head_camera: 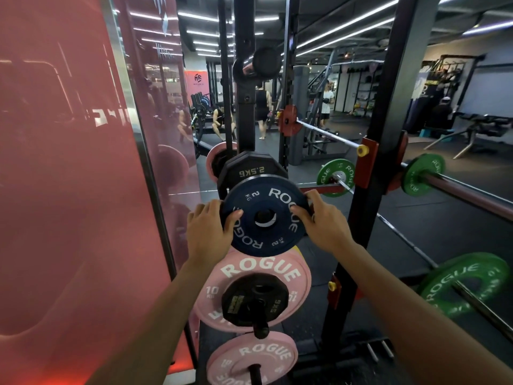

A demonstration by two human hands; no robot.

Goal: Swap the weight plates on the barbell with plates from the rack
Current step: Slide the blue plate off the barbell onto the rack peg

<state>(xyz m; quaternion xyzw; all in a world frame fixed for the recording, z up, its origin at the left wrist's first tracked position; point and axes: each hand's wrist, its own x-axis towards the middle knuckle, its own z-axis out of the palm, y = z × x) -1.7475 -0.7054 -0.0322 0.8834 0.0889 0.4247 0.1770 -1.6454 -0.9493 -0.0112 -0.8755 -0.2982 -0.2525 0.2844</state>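
Round blue plate (266,215), both hands gripping.

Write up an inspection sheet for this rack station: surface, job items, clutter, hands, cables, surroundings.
Surface: dark rubber floor.
Job's things: blue 2 kg plate at a storage peg, a black 2.5 kg plate behind it; pink 10 kg plate below, with a small black plate in front; another pink plate lowest. Barbell on the rack carries a green plate.
Clutter: second green plate on a low bar at right.
Hands: left hand and right hand grip the blue plate's opposite edges.
Cables: nothing seen.
Surroundings: red wall panel, mirror, benches, other people.
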